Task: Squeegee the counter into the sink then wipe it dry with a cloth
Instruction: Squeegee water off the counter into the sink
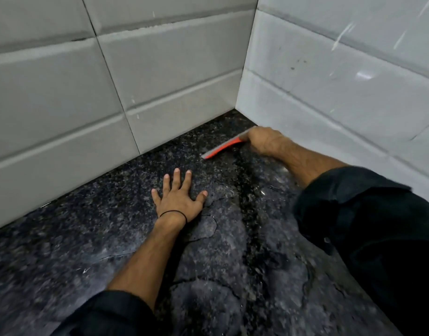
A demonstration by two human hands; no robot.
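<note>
Squeegee (223, 147) sits deep in the far corner of the counter (87, 238), where the two tiled walls (160, 81) meet; red body, pale blade edge down on the dark speckled stone; its long axis runs diagonally, one end near the right-hand wall, the other out toward the middle of the counter, roughly parallel to the back wall and just in front of it.

Right hand (264, 141) is the working hand and the only one on the tool; fingers curled tight around the handle end nearest the right wall, knuckles up, forearm stretched well forward; dark sleeve pushed back above the wrist.

Left hand (178, 197) is nearer the body and apart from the squeegee; palm flat on the wet stone, fingers spread wide, holding nothing; thin black band at the wrist; reads as a brace for the reach.

Water film (220, 251) lies in broad patches with ragged edges between the blade and the near edge of the counter; so the wet ground is on the near side of the blade. Sink not in view; cloth not in view.

Judgement: squeegee step in hand, at the start of a stroke from the corner; the pull likely comes back toward the body, and the braced left hand lies close to that path.
</note>
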